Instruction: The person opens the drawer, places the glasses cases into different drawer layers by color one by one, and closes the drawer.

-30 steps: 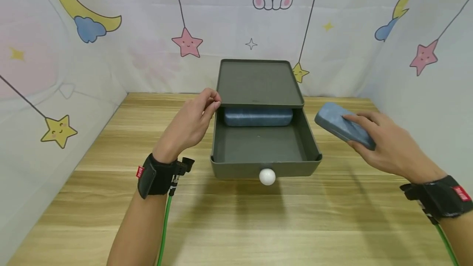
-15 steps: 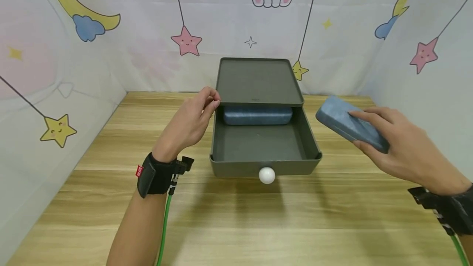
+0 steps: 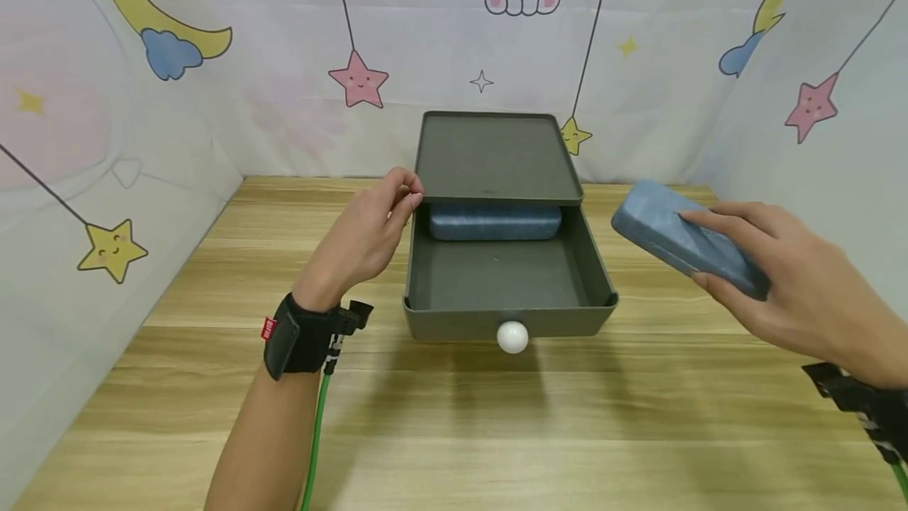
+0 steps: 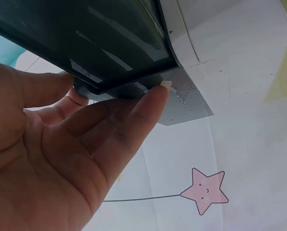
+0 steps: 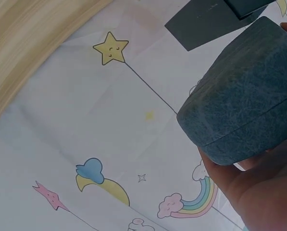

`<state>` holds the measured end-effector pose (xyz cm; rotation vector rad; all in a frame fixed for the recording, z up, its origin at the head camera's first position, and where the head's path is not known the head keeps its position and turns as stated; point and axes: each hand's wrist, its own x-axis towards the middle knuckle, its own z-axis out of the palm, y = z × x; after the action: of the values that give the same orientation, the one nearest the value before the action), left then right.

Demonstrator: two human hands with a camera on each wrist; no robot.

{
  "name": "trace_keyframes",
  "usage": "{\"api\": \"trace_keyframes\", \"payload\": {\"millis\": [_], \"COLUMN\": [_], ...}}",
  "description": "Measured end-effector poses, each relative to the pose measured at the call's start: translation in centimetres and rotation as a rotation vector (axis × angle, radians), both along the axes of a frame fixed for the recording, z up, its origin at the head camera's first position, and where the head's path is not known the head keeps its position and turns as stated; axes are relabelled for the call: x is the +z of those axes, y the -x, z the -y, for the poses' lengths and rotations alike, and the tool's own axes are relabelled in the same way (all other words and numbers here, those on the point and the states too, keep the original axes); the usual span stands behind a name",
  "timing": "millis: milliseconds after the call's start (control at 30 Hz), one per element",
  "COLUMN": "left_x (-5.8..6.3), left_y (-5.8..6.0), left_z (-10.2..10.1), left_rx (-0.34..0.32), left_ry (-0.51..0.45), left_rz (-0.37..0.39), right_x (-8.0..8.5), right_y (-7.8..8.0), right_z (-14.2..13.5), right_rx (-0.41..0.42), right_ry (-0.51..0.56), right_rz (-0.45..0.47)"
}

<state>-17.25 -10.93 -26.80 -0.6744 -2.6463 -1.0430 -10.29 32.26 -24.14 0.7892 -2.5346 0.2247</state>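
A dark grey drawer box [image 3: 498, 156] stands on the table, its drawer [image 3: 496, 281] pulled out toward me. My left hand [image 3: 362, 231] grips the front left corner of the box's top; in the left wrist view, thumb and fingers lie on either side of that edge. To the right of the drawer, my right hand [image 3: 794, 282] holds a blue glasses case [image 3: 688, 231] in the air, tilted, thumb below and fingers over it. Its side seam shows in the right wrist view on the case [image 5: 244, 96]. Another blue case [image 3: 495, 223] lies at the drawer's back, partly under the top.
A white round knob [image 3: 512, 337] sticks out from the drawer front. The wood-grain table [image 3: 454, 432] runs back to a printed cloth wall [image 3: 284, 101], with further cloth on both sides. A green cable [image 3: 317, 432] trails from the left wrist strap [image 3: 301, 337].
My right hand has moved right and a little toward me, carrying the glasses case farther from the drawer. My left hand and the drawer box have stayed where they were.
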Motion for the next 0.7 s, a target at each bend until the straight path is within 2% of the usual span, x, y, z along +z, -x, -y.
{"api": "trace_keyframes", "payload": {"millis": [500, 700], "left_x": [0.0, 0.0], "left_y": [0.0, -0.1], "left_z": [0.0, 0.0], "left_rx": [0.003, 0.004], "left_ry": [0.001, 0.003], "left_rz": [-0.002, 0.0], "right_x": [2.7, 3.0], "right_y": [-1.3, -1.2], "right_z": [3.1, 4.1], "right_rx": [0.085, 0.139], "right_ry": [-0.017, -0.027], "right_rz": [-0.042, -0.059]}}
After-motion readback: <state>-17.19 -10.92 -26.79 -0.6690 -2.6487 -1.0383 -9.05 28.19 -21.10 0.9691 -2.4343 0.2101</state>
